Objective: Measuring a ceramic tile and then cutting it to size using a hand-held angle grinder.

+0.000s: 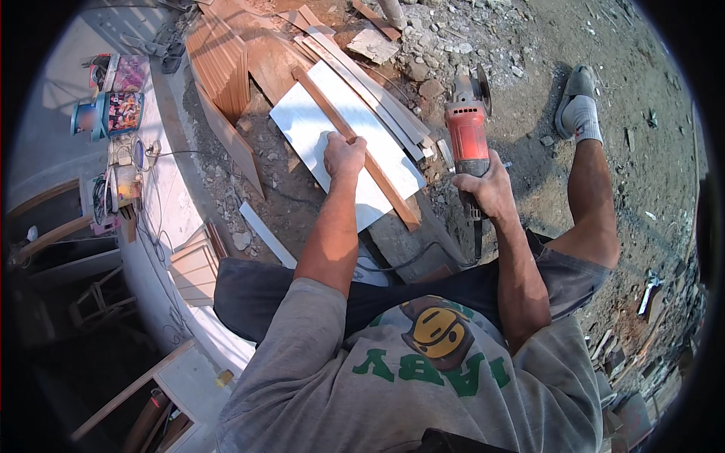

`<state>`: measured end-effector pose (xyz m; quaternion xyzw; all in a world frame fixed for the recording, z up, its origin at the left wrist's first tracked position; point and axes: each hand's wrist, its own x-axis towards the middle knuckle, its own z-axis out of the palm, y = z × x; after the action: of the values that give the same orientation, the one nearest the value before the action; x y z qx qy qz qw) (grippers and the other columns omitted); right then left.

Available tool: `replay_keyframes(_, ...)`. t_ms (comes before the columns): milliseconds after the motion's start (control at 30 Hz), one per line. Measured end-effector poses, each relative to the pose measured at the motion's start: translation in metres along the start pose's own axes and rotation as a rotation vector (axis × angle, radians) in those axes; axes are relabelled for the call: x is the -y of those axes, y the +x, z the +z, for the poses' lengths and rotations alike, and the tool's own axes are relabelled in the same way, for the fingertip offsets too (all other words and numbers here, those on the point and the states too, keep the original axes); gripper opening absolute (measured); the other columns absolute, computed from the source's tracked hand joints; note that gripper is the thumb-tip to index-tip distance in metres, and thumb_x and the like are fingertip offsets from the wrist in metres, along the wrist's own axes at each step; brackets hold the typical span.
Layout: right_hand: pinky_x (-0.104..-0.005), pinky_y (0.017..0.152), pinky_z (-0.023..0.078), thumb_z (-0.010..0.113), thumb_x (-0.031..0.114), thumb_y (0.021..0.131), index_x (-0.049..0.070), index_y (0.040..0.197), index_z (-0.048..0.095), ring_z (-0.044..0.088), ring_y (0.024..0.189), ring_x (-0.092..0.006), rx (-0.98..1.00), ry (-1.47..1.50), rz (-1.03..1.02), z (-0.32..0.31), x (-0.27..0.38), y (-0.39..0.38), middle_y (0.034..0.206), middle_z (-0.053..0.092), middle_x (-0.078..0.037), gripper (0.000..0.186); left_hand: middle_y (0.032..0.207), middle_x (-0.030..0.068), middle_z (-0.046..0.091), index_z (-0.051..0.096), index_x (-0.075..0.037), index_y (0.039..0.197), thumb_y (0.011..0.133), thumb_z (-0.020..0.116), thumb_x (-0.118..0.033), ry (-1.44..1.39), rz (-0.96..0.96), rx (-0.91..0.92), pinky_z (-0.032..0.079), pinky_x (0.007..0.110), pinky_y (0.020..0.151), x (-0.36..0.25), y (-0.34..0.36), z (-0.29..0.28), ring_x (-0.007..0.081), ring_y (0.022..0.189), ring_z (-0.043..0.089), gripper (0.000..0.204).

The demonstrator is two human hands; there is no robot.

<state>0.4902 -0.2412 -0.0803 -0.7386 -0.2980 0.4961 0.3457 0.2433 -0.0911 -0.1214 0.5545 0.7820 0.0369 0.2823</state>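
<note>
My left hand (pixel 345 156) is closed on a narrow brown strip (pixel 385 187), which looks like wood or tile. That strip lies slantwise across a white rectangular panel (pixel 302 113). In my right hand (pixel 489 186) is a red angle grinder (pixel 467 132), gripped by its dark rear body. The grinder's disc (pixel 484 89) points away from me, off to the right of the panel and apart from it. A dark cord leaves the grinder's lower end and runs left near my legs. The undersides of both hands' fingers are partly hidden.
Several long strips (pixel 370 87) lie beyond the panel. A stack of brown tiles (pixel 219 64) leans at the far left. Buckets (pixel 124 113) and cables stand on a pale ledge (pixel 162 226). Rubble (pixel 445 53) covers the far ground. My right foot (pixel 578 102) rests on dirt.
</note>
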Motion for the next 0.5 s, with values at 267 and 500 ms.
replay_keyframes(267, -0.0323, 0.073, 0.049, 0.078, 0.02, 0.06, -0.002, 0.111, 0.053, 0.061, 0.076, -0.0197, -0.006, 0.051, -0.04, 0.003, -0.007, 0.005, 0.087, 0.063, -0.01, 0.061, 0.09, 0.0198, 0.065, 0.054, 0.004, 0.102, 0.072, 0.073, -0.033, -0.02, 0.092, -0.123, 0.053, 0.038, 0.077, 0.024, 0.025, 0.016, 0.0307, 0.08, 0.066, 0.052)
replay_keyframes(500, -0.0357, 0.078, 0.05, 0.077, 0.025, 0.06, -0.002, 0.113, 0.054, 0.065, 0.083, -0.0262, -0.022, 0.057, -0.03, -0.002, -0.006, 0.002, 0.091, 0.066, -0.016, 0.064, 0.096, 0.0214, 0.064, 0.053, 0.003, 0.106, 0.073, 0.072, -0.033, -0.021, 0.065, -0.082, 0.052, 0.039, 0.079, 0.025, 0.028, 0.024, 0.0327, 0.083, 0.064, 0.052)
